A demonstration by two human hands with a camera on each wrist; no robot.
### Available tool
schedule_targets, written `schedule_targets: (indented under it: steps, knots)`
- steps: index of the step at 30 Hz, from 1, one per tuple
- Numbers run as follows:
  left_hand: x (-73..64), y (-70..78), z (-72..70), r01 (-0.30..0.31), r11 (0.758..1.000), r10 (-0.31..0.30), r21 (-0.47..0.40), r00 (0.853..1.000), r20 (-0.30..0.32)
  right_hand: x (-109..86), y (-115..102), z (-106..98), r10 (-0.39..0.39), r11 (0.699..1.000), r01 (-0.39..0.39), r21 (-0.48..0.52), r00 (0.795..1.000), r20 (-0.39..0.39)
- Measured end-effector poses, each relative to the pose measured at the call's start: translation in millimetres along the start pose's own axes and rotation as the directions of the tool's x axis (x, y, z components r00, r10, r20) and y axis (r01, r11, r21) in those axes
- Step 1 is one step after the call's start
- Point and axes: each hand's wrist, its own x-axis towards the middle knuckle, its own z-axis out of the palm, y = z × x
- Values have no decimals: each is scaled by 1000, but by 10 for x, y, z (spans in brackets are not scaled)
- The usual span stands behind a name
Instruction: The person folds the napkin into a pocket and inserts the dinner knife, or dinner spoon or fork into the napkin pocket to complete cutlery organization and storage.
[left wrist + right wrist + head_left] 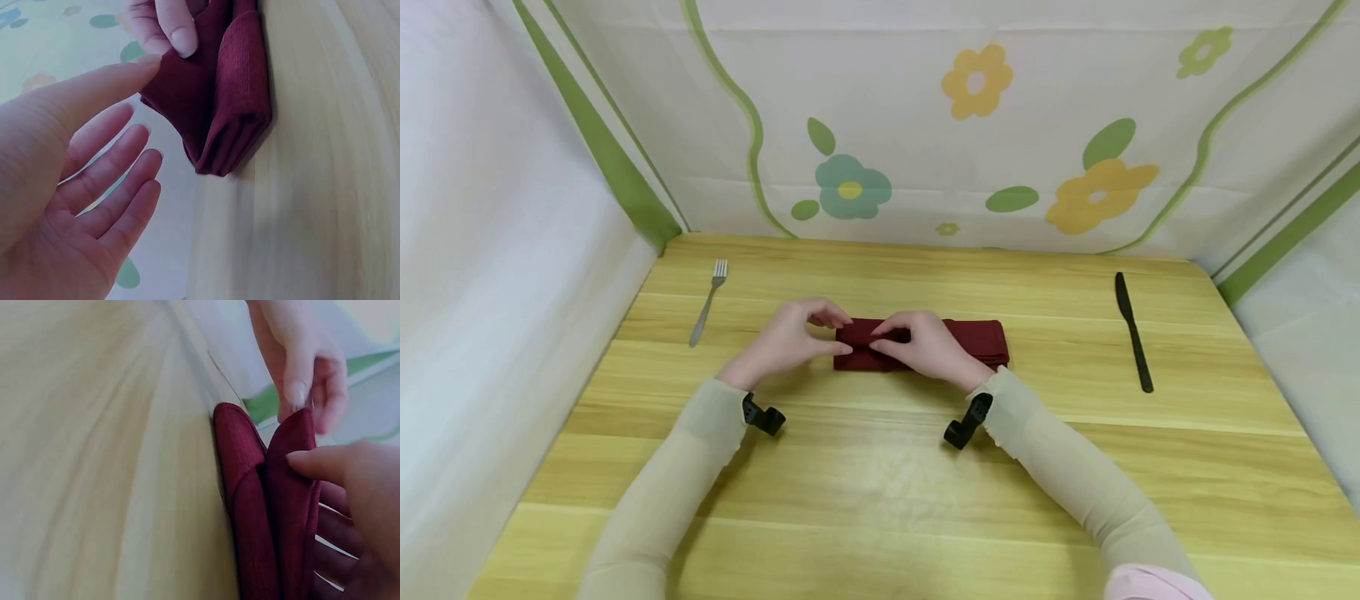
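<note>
A dark red folded cloth napkin (987, 340) lies lengthwise on the wooden table, in front of the person. At its left end a raised flap (181, 84) stands up from the thicker folded layers (244, 75). My right hand (931, 348) pinches this flap, the thumb on the near face and the fingers behind it. My left hand (786, 340) is at the napkin's left end. Its thumb tip meets the flap's corner in the left wrist view, while the other fingers are spread and rather straight, apart from the cloth.
A metal fork (708, 303) lies to the left of the napkin, tines away from the person. On the right is a black knife (1133, 332). Behind the wooden table (880, 500) hangs a white cloth with printed flowers (853, 187); white cloth also hangs at both sides.
</note>
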Motion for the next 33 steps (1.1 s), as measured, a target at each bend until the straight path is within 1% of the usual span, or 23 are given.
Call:
schedule_targets:
  steps: [3,6,8,13,17,20,23,25,27,29,33]
  knots:
    - [-26,-12,-37,13,1000,-13,-5,1000,-18,16,32,-23,68,996,-67,56,997,-19]
    - [-32,-20,-51,16,1000,-16,17,1000,-14,30,56,-54,119,988,-115,100,993,-27]
    - [-16,-37,-45,14,999,-14,38,1000,1,40,71,-67,143,982,-139,127,989,-26]
    - [50,-89,0,29,999,-32,45,997,68,59,117,-82,202,961,-195,196,979,-13]
    - [91,-121,24,39,997,-47,71,993,107,72,143,-84,223,949,-215,231,975,-9]
    - [106,-138,38,14,992,-30,121,991,131,75,149,-84,223,949,-214,233,975,-10]
    - [113,-133,54,-37,986,11,165,988,153,77,155,-79,225,949,-216,230,974,-12]
    - [117,-134,65,-73,980,44,187,987,156,78,153,-74,224,949,-215,228,974,-13]
    - [122,-132,75,-106,974,75,199,985,154,78,150,-70,223,950,-214,228,975,-13]
    - [126,-135,84,-125,971,96,204,984,147,75,144,-68,221,951,-213,226,975,-13]
    - [135,-139,93,-133,973,106,188,984,146,72,151,-60,224,949,-215,229,975,-14]
